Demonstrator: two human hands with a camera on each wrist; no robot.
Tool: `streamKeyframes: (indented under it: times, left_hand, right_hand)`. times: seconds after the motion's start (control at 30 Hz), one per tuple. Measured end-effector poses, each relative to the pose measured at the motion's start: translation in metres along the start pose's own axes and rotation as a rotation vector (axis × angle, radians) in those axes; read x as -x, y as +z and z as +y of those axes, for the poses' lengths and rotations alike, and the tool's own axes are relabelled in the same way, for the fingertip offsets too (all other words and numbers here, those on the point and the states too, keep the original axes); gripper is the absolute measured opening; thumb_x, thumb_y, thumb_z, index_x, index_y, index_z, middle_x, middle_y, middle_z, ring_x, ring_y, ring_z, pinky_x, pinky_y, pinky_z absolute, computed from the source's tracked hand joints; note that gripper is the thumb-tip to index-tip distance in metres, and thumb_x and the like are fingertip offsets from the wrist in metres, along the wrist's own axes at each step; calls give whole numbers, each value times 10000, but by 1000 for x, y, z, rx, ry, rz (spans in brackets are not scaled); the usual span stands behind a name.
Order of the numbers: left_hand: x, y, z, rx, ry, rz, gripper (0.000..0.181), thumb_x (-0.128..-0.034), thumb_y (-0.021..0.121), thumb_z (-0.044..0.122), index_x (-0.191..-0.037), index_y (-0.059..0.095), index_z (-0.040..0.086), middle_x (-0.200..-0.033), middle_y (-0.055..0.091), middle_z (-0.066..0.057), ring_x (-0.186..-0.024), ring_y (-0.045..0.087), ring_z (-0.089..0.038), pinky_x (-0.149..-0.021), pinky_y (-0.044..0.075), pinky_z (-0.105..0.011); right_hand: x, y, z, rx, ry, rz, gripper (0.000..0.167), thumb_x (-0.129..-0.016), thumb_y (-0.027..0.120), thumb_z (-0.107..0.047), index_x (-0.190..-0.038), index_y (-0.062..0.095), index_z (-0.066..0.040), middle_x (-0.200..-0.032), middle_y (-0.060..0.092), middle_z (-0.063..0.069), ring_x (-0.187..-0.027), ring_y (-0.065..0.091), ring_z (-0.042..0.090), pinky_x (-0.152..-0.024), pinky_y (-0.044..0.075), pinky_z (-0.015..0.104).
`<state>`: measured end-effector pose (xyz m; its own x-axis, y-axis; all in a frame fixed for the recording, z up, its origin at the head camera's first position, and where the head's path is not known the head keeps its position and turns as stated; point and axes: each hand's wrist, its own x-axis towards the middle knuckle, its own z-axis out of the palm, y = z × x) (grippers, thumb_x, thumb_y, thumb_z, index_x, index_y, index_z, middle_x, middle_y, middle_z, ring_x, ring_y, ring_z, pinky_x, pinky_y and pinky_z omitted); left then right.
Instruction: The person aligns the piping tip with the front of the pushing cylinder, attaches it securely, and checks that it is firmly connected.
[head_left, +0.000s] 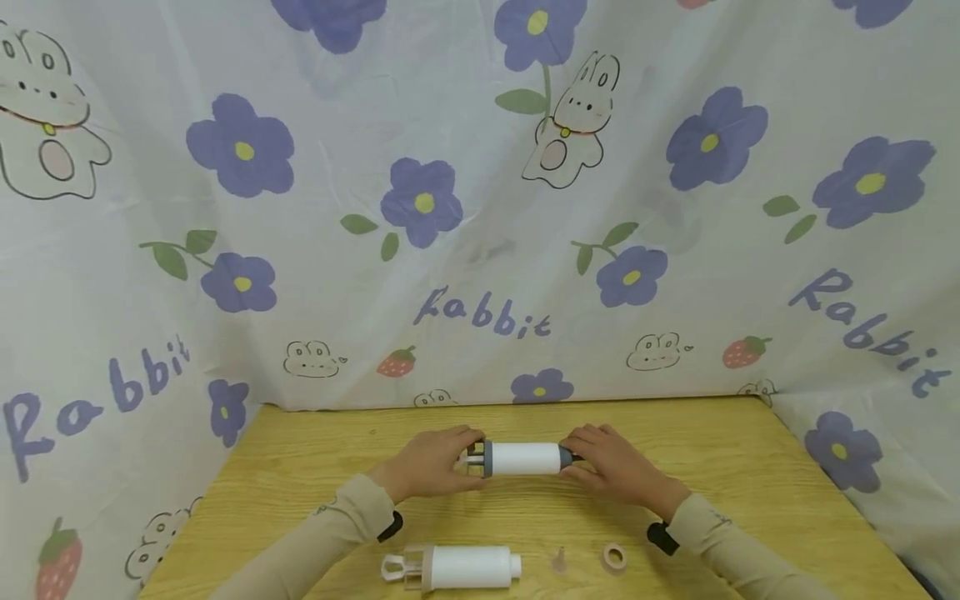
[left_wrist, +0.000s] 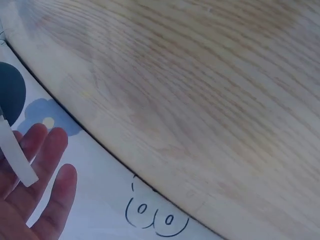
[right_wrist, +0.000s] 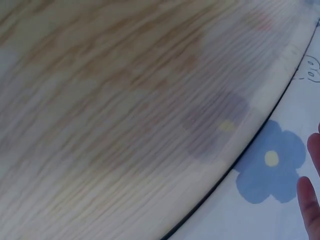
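Note:
A white syringe-like tube (head_left: 527, 458) with dark grey ends lies crosswise between both hands, towards the back of the table. My left hand (head_left: 431, 462) holds its left end, thumb and fingers on either side of the plunger frame. At the other end, my right hand (head_left: 618, 467) grips the dark tapered tip with thumb and fingers. The left wrist view shows a pale strip of the handle (left_wrist: 18, 160) before the fingers, beside part of a dark collar (left_wrist: 11, 95). Only some right fingertips (right_wrist: 307, 197) appear in the right wrist view; the tube is out of sight there.
Nearer the front edge lies a second white syringe-like tube (head_left: 468, 567) with a beige collar and a looped handle. To its right are a small beige nozzle (head_left: 559, 561) and a beige ring (head_left: 611, 571). Rabbit-print cloth (head_left: 480, 250) hangs behind the wooden table (head_left: 300, 467).

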<state>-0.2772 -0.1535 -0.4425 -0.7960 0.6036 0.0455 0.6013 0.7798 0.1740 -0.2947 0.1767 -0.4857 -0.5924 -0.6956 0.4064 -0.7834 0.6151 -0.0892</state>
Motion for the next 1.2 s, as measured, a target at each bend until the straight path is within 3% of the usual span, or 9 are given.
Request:
streamKeyframes:
  times: [0.2,0.5,0.87,1.2]
  left_hand:
    - [-3,4,-2,18,-8,13,609,-860,736,508,-1308,602,117,-1157,699,-14,-961,676,-158,-796,557,-357]
    - [-2,13,-4,19,-38,-66,616,-856,731,529,-1309,616,127,-1198,701,-24,-977,675,-142,-803,558,-346]
    - [-4,20,-6,-25,-20,-113,638,-833,742,555,-1293,624,128,-1199,709,-22,-975,682,-151,-828,558,-360]
    - [-3,25,-7,6,-47,-132,657,-834,745,551,-1319,606,130,-1194,705,-30,-989,676,-158,-808,554,-381]
  right_hand:
    - [-2,1,0,-94,55,-101,310,-937,688,-373,-1188,666,-193,-1073,652,-95,-911,545,48,-778,443,333]
    - [-8,9,0,-129,90,-236,331,-924,698,-388,-1171,705,-166,-1074,680,-58,-925,576,73,-784,475,330]
    - [-9,16,2,-118,61,-267,320,-930,685,-418,-1144,708,-181,-1031,655,-70,-876,528,37,-735,448,275]
    - [-10,18,2,-119,91,-286,370,-932,677,-432,-1196,693,-172,-1094,656,-52,-961,560,95,-800,486,351]
